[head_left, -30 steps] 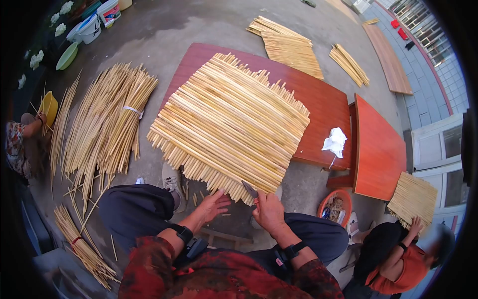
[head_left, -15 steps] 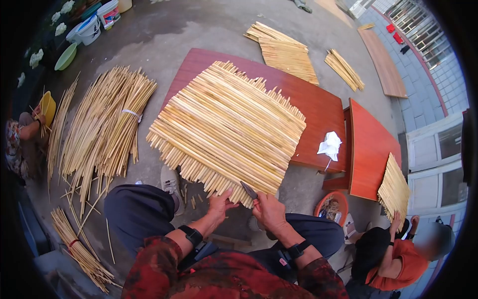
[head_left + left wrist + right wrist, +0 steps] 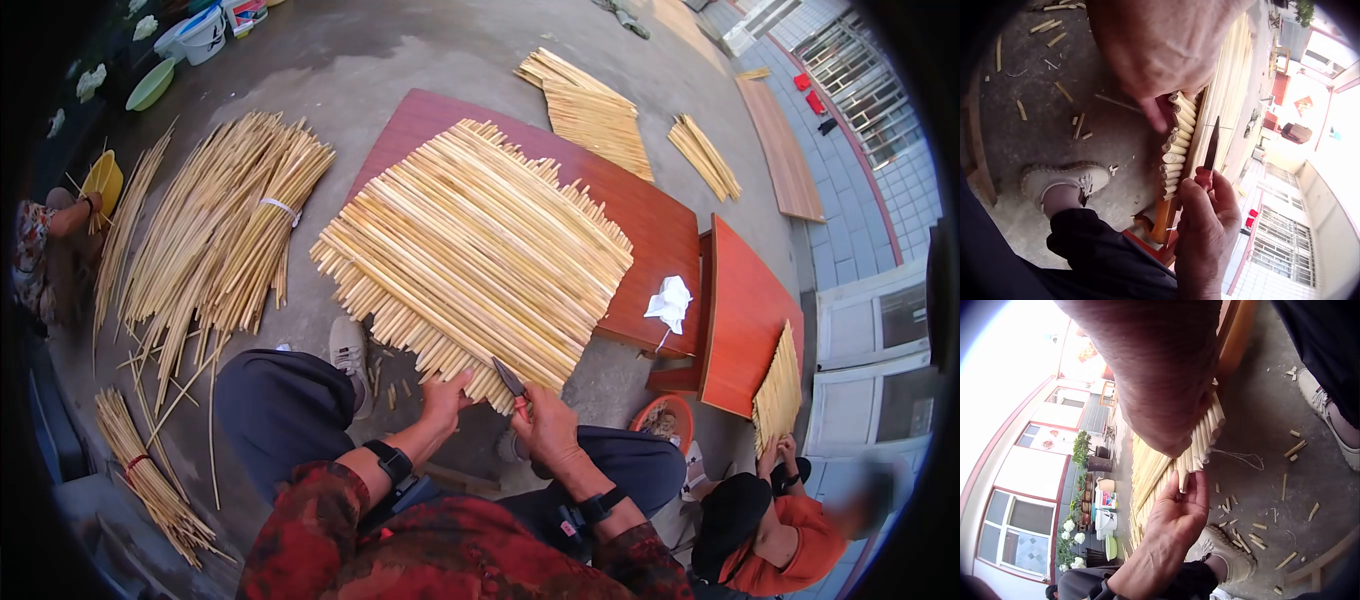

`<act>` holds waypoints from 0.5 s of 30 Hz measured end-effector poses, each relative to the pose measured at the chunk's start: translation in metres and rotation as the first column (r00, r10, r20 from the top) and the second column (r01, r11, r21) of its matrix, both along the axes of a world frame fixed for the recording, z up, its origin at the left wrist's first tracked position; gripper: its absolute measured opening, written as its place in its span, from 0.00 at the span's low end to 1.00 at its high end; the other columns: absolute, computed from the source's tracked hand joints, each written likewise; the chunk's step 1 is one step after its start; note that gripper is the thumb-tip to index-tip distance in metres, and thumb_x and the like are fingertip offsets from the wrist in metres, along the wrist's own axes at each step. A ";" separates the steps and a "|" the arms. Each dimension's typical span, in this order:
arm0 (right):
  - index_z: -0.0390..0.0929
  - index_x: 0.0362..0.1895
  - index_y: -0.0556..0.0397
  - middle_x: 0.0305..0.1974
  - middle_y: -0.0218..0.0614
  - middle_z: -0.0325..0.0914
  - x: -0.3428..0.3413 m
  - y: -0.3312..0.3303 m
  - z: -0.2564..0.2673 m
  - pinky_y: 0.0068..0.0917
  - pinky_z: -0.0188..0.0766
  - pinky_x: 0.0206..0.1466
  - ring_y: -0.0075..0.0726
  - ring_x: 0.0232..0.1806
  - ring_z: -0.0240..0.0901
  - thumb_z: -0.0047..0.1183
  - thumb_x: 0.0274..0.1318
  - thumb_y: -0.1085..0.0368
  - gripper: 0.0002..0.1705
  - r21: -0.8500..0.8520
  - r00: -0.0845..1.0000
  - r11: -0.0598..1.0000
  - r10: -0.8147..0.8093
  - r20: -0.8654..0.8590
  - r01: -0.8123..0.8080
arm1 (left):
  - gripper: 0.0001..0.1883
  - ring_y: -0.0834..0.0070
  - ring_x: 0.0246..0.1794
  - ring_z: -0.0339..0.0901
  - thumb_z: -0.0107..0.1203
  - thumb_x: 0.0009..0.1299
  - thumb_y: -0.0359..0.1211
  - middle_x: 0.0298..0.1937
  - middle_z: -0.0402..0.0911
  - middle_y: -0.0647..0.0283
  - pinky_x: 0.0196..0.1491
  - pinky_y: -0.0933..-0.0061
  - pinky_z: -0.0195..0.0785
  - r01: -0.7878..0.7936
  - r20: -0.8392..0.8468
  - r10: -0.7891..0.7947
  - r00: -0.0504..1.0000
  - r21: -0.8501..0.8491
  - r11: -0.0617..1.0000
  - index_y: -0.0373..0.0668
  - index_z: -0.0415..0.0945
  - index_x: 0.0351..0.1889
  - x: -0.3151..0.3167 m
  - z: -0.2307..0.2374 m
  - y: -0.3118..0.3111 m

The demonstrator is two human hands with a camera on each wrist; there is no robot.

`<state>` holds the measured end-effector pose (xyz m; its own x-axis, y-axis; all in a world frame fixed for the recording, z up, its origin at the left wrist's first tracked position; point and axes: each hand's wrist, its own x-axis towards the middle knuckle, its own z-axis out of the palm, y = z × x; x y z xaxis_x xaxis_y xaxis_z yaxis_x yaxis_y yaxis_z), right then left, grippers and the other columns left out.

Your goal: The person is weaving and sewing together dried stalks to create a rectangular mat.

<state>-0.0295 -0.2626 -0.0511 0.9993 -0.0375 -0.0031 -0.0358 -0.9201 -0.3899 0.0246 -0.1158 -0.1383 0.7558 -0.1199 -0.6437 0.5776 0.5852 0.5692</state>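
Observation:
A mat of straight pale stalks [image 3: 480,260] lies across the red table and juts over its near edge. My left hand [image 3: 442,402] is at the mat's front corner; in the right wrist view its thumb and fingers [image 3: 1175,512] pinch a stalk end from above and below. Just to the right, my right hand [image 3: 548,428] grips a small knife by its red handle. The knife's dark pointed blade [image 3: 507,376] slants over the stalk ends, tip away from me. A thin thread [image 3: 1241,456] hangs loose from the mat's edge in the right wrist view.
Long stalks [image 3: 215,220] and a tied bundle [image 3: 150,480] lie on the left floor. White paper [image 3: 669,303] rests on the red table [image 3: 655,250]. An orange bucket [image 3: 683,408] stands below. At right, a seated person [image 3: 790,530] holds another mat [image 3: 778,385]. Cut stubs [image 3: 1257,534] litter the floor.
My left hand has gone from spread fingers beside the mat to holding its stalk ends. The knife stays over the front edge. At right, the other person has tipped their mat more upright.

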 end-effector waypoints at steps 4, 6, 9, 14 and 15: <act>0.69 0.38 0.48 0.28 0.41 0.71 0.002 0.005 0.009 0.42 0.67 0.30 0.49 0.31 0.71 0.52 0.45 0.61 0.15 0.039 1.000 0.999 0.015 0.011 -0.016 | 0.16 0.69 0.31 0.78 0.54 0.60 0.26 0.38 0.75 0.56 0.27 0.69 0.78 0.010 -0.002 -0.010 1.000 -0.010 1.000 0.33 0.66 0.45 0.001 0.002 0.003; 0.69 0.38 0.48 0.28 0.41 0.71 0.000 0.008 0.012 0.42 0.67 0.30 0.49 0.31 0.71 0.52 0.45 0.60 0.14 0.025 1.000 1.000 0.008 0.017 -0.008 | 0.16 0.69 0.33 0.78 0.54 0.60 0.26 0.39 0.75 0.57 0.29 0.68 0.77 0.039 -0.006 -0.039 0.999 -0.016 0.999 0.34 0.66 0.46 0.001 -0.003 0.007; 0.69 0.38 0.48 0.28 0.41 0.71 0.006 0.010 0.017 0.41 0.67 0.31 0.49 0.31 0.71 0.51 0.45 0.60 0.14 -0.001 0.999 1.000 0.029 -0.029 -0.029 | 0.17 0.69 0.37 0.77 0.55 0.60 0.27 0.41 0.75 0.58 0.35 0.64 0.75 -0.018 0.007 0.019 1.000 -0.122 0.992 0.35 0.67 0.47 0.000 -0.008 0.006; 0.69 0.37 0.48 0.28 0.41 0.71 0.004 0.006 0.001 0.41 0.67 0.32 0.49 0.32 0.71 0.51 0.45 0.60 0.14 0.006 0.999 1.000 0.029 -0.041 -0.029 | 0.22 0.67 0.50 0.70 0.58 0.60 0.34 0.48 0.74 0.64 0.47 0.53 0.68 -0.078 -0.159 0.023 0.987 -0.347 0.934 0.46 0.66 0.52 -0.005 0.004 0.004; 0.69 0.37 0.48 0.28 0.41 0.71 0.004 0.007 -0.001 0.42 0.67 0.32 0.49 0.32 0.71 0.51 0.44 0.60 0.14 0.024 0.999 0.999 0.023 -0.039 -0.022 | 0.22 0.67 0.50 0.70 0.58 0.60 0.34 0.48 0.74 0.64 0.47 0.53 0.68 -0.083 -0.157 0.029 0.987 -0.344 0.935 0.46 0.66 0.52 -0.004 0.001 0.000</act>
